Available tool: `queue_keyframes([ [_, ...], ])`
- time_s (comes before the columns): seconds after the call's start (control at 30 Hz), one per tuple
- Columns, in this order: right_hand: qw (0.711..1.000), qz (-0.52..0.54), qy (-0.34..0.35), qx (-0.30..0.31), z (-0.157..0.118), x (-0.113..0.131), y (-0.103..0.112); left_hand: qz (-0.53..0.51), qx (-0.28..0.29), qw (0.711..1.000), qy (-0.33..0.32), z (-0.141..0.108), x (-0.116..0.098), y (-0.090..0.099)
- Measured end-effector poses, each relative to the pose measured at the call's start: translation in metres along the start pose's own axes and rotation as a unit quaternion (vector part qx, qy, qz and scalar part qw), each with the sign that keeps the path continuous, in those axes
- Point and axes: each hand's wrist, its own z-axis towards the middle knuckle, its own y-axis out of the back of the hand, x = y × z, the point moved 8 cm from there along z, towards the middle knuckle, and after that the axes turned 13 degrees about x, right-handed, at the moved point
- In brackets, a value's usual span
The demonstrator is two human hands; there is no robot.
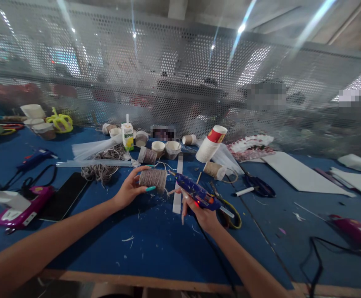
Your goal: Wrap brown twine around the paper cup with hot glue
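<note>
My left hand (130, 188) grips a paper cup wrapped in grey-brown yarn (153, 179), lying sideways between thumb and fingers. In my right hand (200, 211) is a blue glue gun (195, 191), its nozzle pointing left, close to the cup's right end. A red light glows on the gun, and a clear glue stick (227, 212) pokes out of its back. A loose yarn end hangs near the cup's right rim. Beneath the nozzle a pale flat strip (178, 186) lies on the blue table (130, 248). Scissors with yellow handles (234, 215) are partly hidden behind my right hand.
Several yarn-wrapped cups, a drink carton (127, 135) and a stack of paper cups (209, 145) stand behind my hands. A yarn heap (102, 171), black phone (65, 196) and magenta power strip (28, 207) lie left. Dark scissors (259, 186) lie right. A perforated metal panel (180, 74) closes the back.
</note>
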Motion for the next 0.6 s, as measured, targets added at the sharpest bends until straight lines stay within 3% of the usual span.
queue_keyframes([
  [0.2, 0.998, 0.055, -0.033, 0.007, 0.001, -0.011, -0.004, 0.005, -0.017, 1.0, -0.009, -0.001, 0.002, 0.004],
  [0.4, 0.996, 0.033, -0.033, -0.07, 0.002, -0.023, 0.012, 0.044, -0.083, 0.994, -0.053, -0.004, -0.001, 0.018],
  [0.6, 0.996, -0.013, -0.05, -0.071, 0.001, -0.025, 0.028, 0.068, -0.055, 0.992, -0.085, -0.004, -0.007, 0.014],
])
